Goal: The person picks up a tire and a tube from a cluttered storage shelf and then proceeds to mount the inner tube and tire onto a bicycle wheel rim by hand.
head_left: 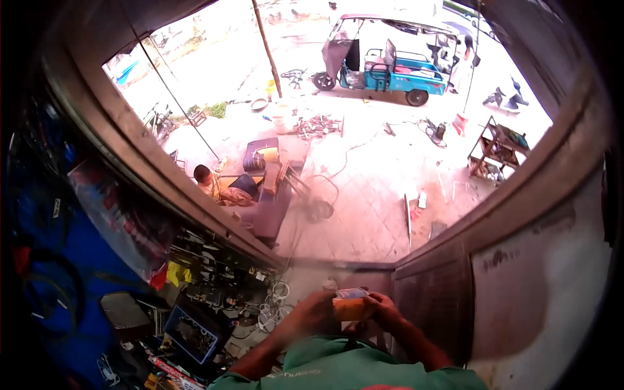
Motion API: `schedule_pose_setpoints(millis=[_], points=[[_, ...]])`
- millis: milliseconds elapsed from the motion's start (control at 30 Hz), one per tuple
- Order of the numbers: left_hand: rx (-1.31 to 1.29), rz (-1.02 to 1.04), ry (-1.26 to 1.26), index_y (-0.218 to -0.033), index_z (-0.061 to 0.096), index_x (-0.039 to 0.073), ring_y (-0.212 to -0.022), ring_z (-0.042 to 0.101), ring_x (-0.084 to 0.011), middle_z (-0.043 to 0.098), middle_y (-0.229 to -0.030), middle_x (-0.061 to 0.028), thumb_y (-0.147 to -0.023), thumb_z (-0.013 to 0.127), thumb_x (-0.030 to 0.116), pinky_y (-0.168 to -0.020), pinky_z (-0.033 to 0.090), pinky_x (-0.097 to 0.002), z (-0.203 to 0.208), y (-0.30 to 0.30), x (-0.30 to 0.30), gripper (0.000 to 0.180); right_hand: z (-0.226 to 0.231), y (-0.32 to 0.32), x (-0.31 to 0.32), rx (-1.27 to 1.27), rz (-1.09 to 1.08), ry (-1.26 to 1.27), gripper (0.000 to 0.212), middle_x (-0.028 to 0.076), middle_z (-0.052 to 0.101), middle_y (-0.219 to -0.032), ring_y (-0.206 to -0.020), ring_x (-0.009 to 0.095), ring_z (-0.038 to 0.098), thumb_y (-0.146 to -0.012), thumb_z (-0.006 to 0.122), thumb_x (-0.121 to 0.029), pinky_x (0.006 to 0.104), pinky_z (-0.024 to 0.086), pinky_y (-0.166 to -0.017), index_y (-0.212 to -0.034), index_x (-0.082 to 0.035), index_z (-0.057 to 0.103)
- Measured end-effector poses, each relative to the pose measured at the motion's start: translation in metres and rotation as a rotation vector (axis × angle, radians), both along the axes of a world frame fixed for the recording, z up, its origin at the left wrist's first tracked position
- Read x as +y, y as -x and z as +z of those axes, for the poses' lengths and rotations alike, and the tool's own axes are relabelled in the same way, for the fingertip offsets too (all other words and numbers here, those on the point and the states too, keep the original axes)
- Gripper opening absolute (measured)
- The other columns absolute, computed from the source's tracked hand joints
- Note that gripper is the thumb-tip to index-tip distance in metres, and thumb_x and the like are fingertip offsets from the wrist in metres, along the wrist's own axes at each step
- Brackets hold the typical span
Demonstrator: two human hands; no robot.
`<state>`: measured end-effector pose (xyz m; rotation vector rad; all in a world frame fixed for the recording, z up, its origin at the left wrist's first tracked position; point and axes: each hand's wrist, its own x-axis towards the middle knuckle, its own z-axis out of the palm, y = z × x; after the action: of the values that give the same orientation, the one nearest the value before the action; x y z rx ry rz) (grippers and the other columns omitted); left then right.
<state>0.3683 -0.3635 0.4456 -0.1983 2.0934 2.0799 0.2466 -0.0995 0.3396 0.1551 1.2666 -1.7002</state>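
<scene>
Small orange box with a pale top (351,308): held between the 2 hands, in front of the green cloth shirt (364,364).
Left hand (317,313): clamped on the box's left side; finger detail is blurred.
Right hand (385,312): clamped on the box's right side.
Left floor: white looped cables (265,320) and a blue-rimmed dark rectangular tray (190,333) are seen.
Yard: a turquoise metal cargo vehicle (408,80) is parked beyond the doorway.

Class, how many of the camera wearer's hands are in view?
2: the left hand at the left side of the orange package, the right hand at its right side.
</scene>
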Motion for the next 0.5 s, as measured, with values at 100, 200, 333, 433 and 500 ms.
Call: schedule_pose_setpoints(millis=[100, 200, 333, 433, 500], points=[[0.096, -0.003, 0.104, -0.139, 0.058, 0.000, -0.112, 0.066, -0.0258, 0.069, -0.117, -0.0169, -0.093, 0.077, 0.010, -0.099, 0.055, -0.0390, -0.041, 0.057, -0.038, 0.050, 0.002, 0.069, -0.035, 0.161, 0.095, -0.082, 0.048, 0.011, 0.070, -0.118, -0.100, 0.021, 0.070, -0.108, 0.067, -0.033, 0.0354, 0.061, -0.085, -0.139, 0.004, 0.064], [0.105, -0.118, 0.385, -0.152, 0.055, 0.009, -0.111, 0.066, -0.0235, 0.061, -0.131, -0.0137, -0.088, 0.079, 0.001, -0.089, 0.059, -0.0339, -0.040, 0.143, -0.070, 0.068, 0.014, 0.135, -0.066, 0.152, 0.050, -0.075, 0.051, 0.012, 0.071, -0.117, -0.094, 0.020, 0.070, -0.108, 0.068, -0.033, 0.0347, 0.062, -0.078, -0.142, 0.004, 0.063], [0.431, -0.043, 0.394, -0.145, 0.063, 0.009, -0.109, 0.070, -0.0231, 0.061, -0.133, -0.0149, -0.089, 0.079, -0.002, -0.081, 0.062, -0.0333, -0.067, 0.236, -0.107, 0.059, 0.033, 0.215, -0.106, 0.195, -0.139, -0.085, 0.047, 0.009, 0.071, -0.112, -0.089, 0.019, 0.070, -0.109, 0.068, -0.031, 0.0340, 0.062, -0.074, -0.143, 0.001, 0.064], [0.413, -0.053, 0.359, -0.131, 0.069, 0.005, -0.106, 0.071, -0.0250, 0.065, -0.125, -0.0146, -0.087, 0.081, -0.001, -0.077, 0.062, -0.0345, -0.068, 0.294, -0.130, 0.046, 0.037, 0.264, -0.133, 0.255, -0.228, -0.034, 0.046, 0.007, 0.073, -0.109, -0.091, 0.016, 0.069, -0.109, 0.067, -0.029, 0.0328, 0.061, -0.080, -0.144, 0.001, 0.064], [0.425, -0.052, 0.353, -0.127, 0.069, 0.005, -0.104, 0.072, -0.0256, 0.066, -0.121, -0.0143, -0.086, 0.082, 0.000, -0.076, 0.061, -0.0345, -0.073, 0.332, -0.142, 0.043, 0.024, 0.298, -0.150, 0.308, -0.296, 0.022, 0.045, 0.007, 0.074, -0.108, -0.091, 0.015, 0.068, -0.109, 0.067, -0.028, 0.0321, 0.060, -0.082, -0.144, 0.001, 0.064]])
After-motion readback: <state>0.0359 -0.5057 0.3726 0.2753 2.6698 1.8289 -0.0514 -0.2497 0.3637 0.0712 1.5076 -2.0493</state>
